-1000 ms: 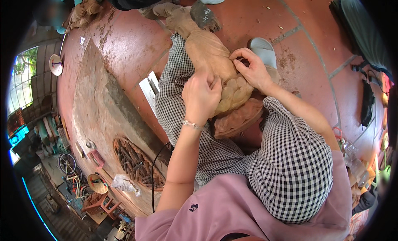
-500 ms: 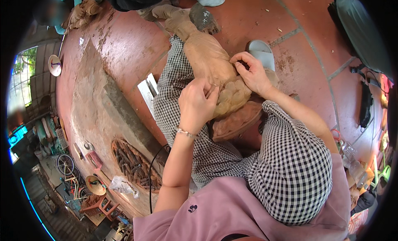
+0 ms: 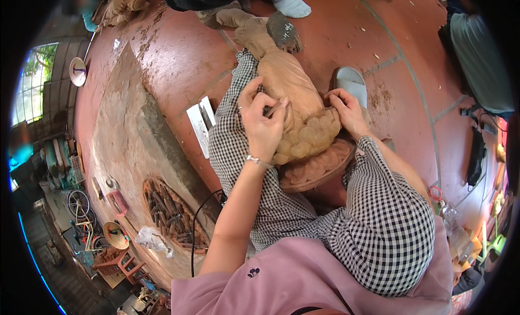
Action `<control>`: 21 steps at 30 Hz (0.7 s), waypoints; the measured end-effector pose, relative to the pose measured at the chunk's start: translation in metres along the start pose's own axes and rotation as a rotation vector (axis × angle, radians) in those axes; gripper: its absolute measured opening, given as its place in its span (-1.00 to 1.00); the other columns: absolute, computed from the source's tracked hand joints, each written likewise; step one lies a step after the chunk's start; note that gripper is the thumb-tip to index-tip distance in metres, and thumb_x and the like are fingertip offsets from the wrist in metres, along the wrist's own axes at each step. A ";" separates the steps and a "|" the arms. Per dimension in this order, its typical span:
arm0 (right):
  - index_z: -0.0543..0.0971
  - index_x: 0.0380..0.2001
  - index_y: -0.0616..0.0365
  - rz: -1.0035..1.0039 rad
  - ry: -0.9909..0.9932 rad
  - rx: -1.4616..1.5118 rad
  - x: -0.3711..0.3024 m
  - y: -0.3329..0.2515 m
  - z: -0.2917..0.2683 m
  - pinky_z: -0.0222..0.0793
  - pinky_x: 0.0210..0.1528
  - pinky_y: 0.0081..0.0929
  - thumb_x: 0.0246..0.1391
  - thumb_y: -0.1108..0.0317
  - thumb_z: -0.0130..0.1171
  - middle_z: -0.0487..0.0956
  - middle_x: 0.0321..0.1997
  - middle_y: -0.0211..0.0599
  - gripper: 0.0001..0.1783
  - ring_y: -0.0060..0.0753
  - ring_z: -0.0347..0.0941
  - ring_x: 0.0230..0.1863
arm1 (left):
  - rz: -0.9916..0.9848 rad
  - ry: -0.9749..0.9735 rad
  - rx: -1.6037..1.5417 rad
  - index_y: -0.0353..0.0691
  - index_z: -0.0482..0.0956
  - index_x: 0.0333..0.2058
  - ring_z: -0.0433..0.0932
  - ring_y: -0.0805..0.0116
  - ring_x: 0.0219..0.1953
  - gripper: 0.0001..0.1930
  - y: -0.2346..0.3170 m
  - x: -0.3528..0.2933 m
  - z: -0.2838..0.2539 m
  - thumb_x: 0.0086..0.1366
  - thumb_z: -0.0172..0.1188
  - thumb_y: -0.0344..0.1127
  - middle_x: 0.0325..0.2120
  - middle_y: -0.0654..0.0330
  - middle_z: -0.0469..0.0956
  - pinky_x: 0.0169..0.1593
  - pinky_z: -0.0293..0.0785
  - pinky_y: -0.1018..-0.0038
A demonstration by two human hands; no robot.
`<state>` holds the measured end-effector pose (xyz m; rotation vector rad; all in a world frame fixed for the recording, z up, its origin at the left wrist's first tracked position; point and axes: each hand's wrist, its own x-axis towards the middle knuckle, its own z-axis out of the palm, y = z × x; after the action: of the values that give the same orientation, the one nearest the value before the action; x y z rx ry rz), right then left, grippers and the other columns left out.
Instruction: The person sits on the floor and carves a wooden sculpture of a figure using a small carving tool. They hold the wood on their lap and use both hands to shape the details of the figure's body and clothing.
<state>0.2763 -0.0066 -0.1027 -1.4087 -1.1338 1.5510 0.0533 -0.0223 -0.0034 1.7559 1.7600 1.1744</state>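
A carved wooden statue (image 3: 290, 79) with draped folds lies across my legs, its foot end toward me. Its lotus-petal pedestal (image 3: 309, 139) sits between my hands, above a redder carved base (image 3: 319, 166). My left hand (image 3: 262, 122) is just left of the drapery above the petals, thumb and finger pinching a small dark piece too unclear to name. On the statue's right side, my right hand (image 3: 349, 114) rests with bent fingers pressed together at the upper edge of the petals. Whatever is in those fingertips is hidden.
Beyond the statue's far end is a dark block (image 3: 283, 32) beside a person's socked foot (image 3: 291, 1). A grey slipper (image 3: 351, 87) lies to the right. Left of me, a long slab (image 3: 124, 136) carries a pile of carving tools (image 3: 168, 212); a white board (image 3: 199, 125) lies nearer.
My left hand has lifted from the petals, its index finger now raised. My right hand has slid down the statue's right side to the petal edge. The whole view has shifted slightly.
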 end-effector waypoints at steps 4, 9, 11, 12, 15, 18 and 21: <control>0.57 -0.23 0.26 -0.014 -0.042 -0.013 0.003 0.002 0.000 0.35 -0.08 -0.59 0.33 0.27 0.04 0.59 -0.27 -0.44 -0.74 -0.62 0.42 -0.19 | 0.011 0.032 0.031 -0.27 0.34 -0.56 0.44 -0.03 0.14 -0.70 0.000 0.009 0.006 0.09 0.38 -0.47 0.17 -0.14 0.43 0.18 0.33 0.22; 0.58 -0.23 0.25 0.021 -0.121 0.040 0.004 0.006 -0.002 0.35 -0.10 -0.60 0.37 0.22 -0.02 0.56 -0.28 -0.48 -0.69 -0.66 0.39 -0.21 | -0.119 0.078 0.000 -0.28 0.32 -0.53 0.59 0.06 -0.07 -0.70 -0.003 0.036 0.016 0.10 0.36 -0.46 0.08 -0.20 0.50 0.00 0.45 0.37; 0.58 -0.24 0.25 0.033 -0.118 -0.018 -0.001 0.009 -0.003 0.36 -0.11 -0.61 0.38 0.19 -0.03 0.56 -0.28 -0.47 -0.66 -0.65 0.39 -0.22 | -0.237 0.016 0.011 -0.27 0.31 -0.54 0.61 0.10 -0.10 -0.69 0.000 0.030 0.013 0.10 0.36 -0.46 0.11 -0.22 0.48 -0.05 0.47 0.39; 0.58 -0.24 0.25 0.035 -0.106 -0.044 -0.002 0.010 -0.006 0.36 -0.12 -0.61 0.39 0.17 -0.04 0.56 -0.28 -0.47 -0.65 -0.65 0.40 -0.22 | -0.122 0.050 0.028 -0.25 0.29 -0.54 0.62 0.19 -0.18 -0.68 -0.001 0.019 0.013 0.11 0.36 -0.46 0.16 -0.24 0.44 -0.15 0.49 0.42; 0.60 -0.28 0.26 0.048 -0.076 0.004 -0.003 0.013 -0.007 0.34 -0.09 -0.57 0.36 0.14 0.01 0.56 -0.32 -0.43 -0.63 -0.59 0.39 -0.22 | -0.059 0.045 0.060 -0.25 0.28 -0.54 0.59 0.24 -0.31 -0.67 0.005 0.004 0.012 0.10 0.35 -0.46 0.16 -0.25 0.43 -0.23 0.48 0.38; 0.61 -0.28 0.27 0.078 -0.103 0.032 -0.001 0.010 -0.006 0.34 -0.08 -0.55 0.36 0.11 0.01 0.57 -0.33 -0.41 -0.60 -0.59 0.40 -0.22 | -0.041 0.047 0.168 -0.28 0.27 -0.54 0.52 0.25 -0.45 -0.67 -0.004 0.031 0.019 0.09 0.35 -0.45 0.08 -0.25 0.50 -0.29 0.46 0.36; 0.61 -0.26 0.28 0.093 -0.118 0.069 -0.001 0.008 -0.004 0.34 -0.06 -0.54 0.36 0.10 0.01 0.58 -0.33 -0.40 -0.58 -0.60 0.40 -0.20 | 0.004 0.098 0.177 -0.30 0.27 -0.54 0.41 0.24 -0.56 -0.67 -0.013 0.054 0.023 0.10 0.35 -0.44 -0.01 -0.21 0.57 -0.35 0.43 0.34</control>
<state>0.2812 -0.0101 -0.1100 -1.3556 -1.0858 1.7423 0.0552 0.0376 -0.0113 1.8282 1.9727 1.1553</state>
